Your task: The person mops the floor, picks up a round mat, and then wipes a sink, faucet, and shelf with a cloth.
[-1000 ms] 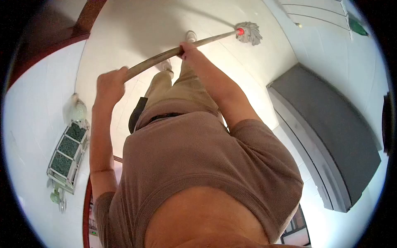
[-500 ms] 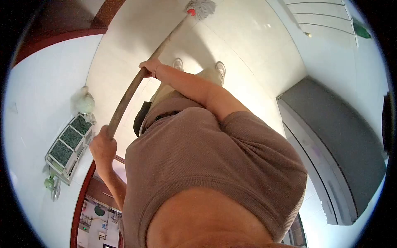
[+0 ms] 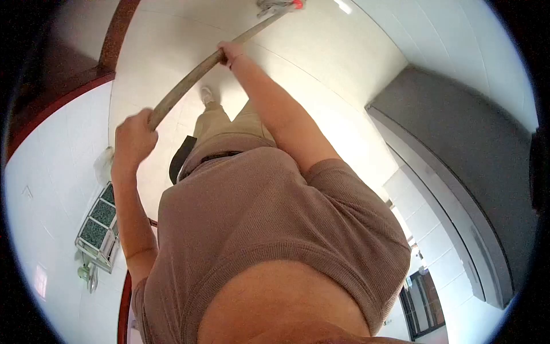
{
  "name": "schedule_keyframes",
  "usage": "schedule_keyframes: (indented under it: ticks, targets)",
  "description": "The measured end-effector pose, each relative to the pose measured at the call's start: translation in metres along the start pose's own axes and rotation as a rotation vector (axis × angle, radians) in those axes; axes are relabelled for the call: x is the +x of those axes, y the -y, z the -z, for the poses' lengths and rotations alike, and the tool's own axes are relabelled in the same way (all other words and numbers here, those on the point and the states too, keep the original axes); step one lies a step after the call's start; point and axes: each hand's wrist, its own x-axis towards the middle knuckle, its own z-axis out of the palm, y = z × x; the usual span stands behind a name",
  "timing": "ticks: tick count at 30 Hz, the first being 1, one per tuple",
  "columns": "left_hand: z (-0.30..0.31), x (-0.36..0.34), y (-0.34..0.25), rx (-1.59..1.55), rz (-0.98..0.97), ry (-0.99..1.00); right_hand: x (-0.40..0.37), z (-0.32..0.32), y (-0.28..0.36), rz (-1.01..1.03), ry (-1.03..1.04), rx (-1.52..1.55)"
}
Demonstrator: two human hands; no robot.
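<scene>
A long wooden mop handle (image 3: 186, 85) runs diagonally from the left up to the top of the head view. Wrapped round its near end is my left hand (image 3: 135, 139), closed. Farther along the handle, my right hand (image 3: 231, 54) also grips it. At the far end, a red joint (image 3: 297, 4) and grey mop strands (image 3: 274, 7) touch the pale floor (image 3: 326, 86), partly cut off by the top edge. The strands trail to the left of the joint.
One shoe (image 3: 207, 94) shows on the floor. A large dark grey cabinet-like unit (image 3: 458, 126) stands at the right. On the left are a white wall (image 3: 51, 166), a rack with green panels (image 3: 103, 213) and a dark red frame (image 3: 57, 106).
Both hands have moved forward with the handle, my right hand also to the right. The red joint has shifted right and the strands now trail left. Only one shoe shows now.
</scene>
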Motion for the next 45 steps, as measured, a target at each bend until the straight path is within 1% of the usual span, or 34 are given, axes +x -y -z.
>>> schedule_keyframes:
  ticks: [1,2,4,5,6,7,8,9,10,11,12,13,16,18,19,20,21,22,25,26,27,29,31,33,34,35,36,37,38,39,41,43,44,45]
  targets:
    - [0.002,0.010,-0.013,0.017,-0.072,-0.032,-0.010,0.016,0.016,0.028,-0.074,0.032]
    - [0.004,0.020,-0.034,0.032,-0.114,-0.017,-0.026,0.037,0.036,0.055,-0.148,0.062]
    - [0.000,0.042,-0.074,0.060,-0.230,-0.012,-0.032,0.091,0.066,0.094,-0.172,0.145]
    - [-0.005,0.052,-0.092,0.076,-0.305,-0.021,-0.024,0.121,0.076,0.102,-0.237,0.167]
    - [-0.009,0.063,-0.115,0.073,-0.352,0.001,-0.020,0.151,0.085,0.139,-0.257,0.229]
    - [-0.013,0.073,-0.139,0.073,-0.396,0.023,-0.030,0.174,0.098,0.224,-0.368,0.276]
    - [-0.021,0.083,-0.163,0.081,-0.443,0.001,-0.022,0.211,0.107,0.189,-0.387,0.318]
    - [-0.029,0.092,-0.184,0.088,-0.490,-0.021,-0.033,0.234,0.117,0.219,-0.408,0.303]
    - [-0.029,0.098,-0.207,0.074,-0.517,0.022,-0.045,0.256,0.128,0.249,-0.430,0.288]
    - [-0.029,0.104,-0.226,0.059,-0.544,0.063,-0.048,0.275,0.135,0.220,-0.486,0.277]
    - [-0.038,0.110,-0.239,0.042,-0.588,0.015,-0.054,0.298,0.140,0.183,-0.474,0.175]
    - [-0.047,0.115,-0.248,0.023,-0.631,-0.033,-0.051,0.315,0.141,0.172,-0.472,0.240]
    - [-0.062,0.122,-0.256,0.039,-0.653,-0.015,-0.061,0.326,0.134,0.154,-0.486,0.152]
    - [-0.074,0.115,-0.240,0.044,-0.651,0.027,-0.058,0.329,0.115,0.112,-0.564,0.132]
    - [-0.080,0.112,-0.229,0.053,-0.655,0.061,-0.053,0.326,0.103,0.073,-0.591,0.116]
    - [-0.085,0.105,-0.214,0.051,-0.649,0.058,-0.049,0.320,0.087,0.052,-0.528,0.100]
    - [-0.089,0.093,-0.196,0.002,-0.598,0.067,-0.047,0.313,0.070,0.032,-0.468,0.083]
    - [-0.093,0.081,-0.177,-0.048,-0.548,0.076,-0.042,0.303,0.053,-0.003,-0.471,0.059]
    - [-0.105,0.041,-0.114,0.027,-0.400,0.150,-0.034,0.260,-0.004,-0.102,-0.466,-0.076]
    - [-0.112,0.024,-0.091,0.033,-0.359,0.158,-0.040,0.244,-0.021,-0.110,-0.425,-0.101]
    - [-0.116,0.007,-0.069,0.031,-0.338,0.134,-0.050,0.225,-0.038,-0.118,-0.385,-0.125]
    - [-0.125,-0.031,-0.024,0.040,-0.284,0.087,-0.046,0.192,-0.089,-0.105,-0.359,-0.028]
    - [-0.133,-0.070,0.027,0.040,-0.231,0.052,-0.020,0.174,-0.153,-0.208,-0.287,-0.199]
    - [-0.137,-0.116,0.072,0.017,-0.139,0.007,0.016,0.155,-0.232,-0.204,-0.122,-0.745]
    - [-0.145,-0.140,0.098,0.035,-0.111,-0.037,0.052,0.162,-0.295,0.110,0.149,-0.986]
    - [-0.142,-0.165,0.114,0.057,-0.003,0.024,0.074,0.156,-0.343,0.434,0.437,-1.195]
    - [-0.142,-0.193,0.129,0.075,0.029,-0.020,0.067,0.127,-0.375,0.495,0.482,-1.182]
    - [-0.146,-0.220,0.146,0.069,0.106,-0.008,0.043,0.104,-0.402,0.555,0.528,-1.166]
    - [-0.139,-0.246,0.152,0.055,0.186,-0.003,-0.030,0.043,-0.371,-0.048,0.395,-0.836]
    - [-0.139,-0.271,0.157,0.068,0.256,-0.023,-0.118,-0.027,-0.328,-0.504,0.029,-0.444]
    - [-0.142,-0.323,0.166,0.076,0.362,-0.060,-0.173,-0.075,-0.339,-0.554,-0.006,-0.528]
    - [-0.142,-0.359,0.159,0.070,0.408,-0.091,-0.188,-0.091,-0.362,-0.586,0.078,-0.572]
    - [-0.139,-0.368,0.145,0.066,0.435,-0.094,-0.194,-0.096,-0.370,-0.548,0.061,-0.524]
    - [-0.138,-0.371,0.137,0.062,0.457,-0.099,-0.201,-0.096,-0.366,-0.525,0.087,-0.520]
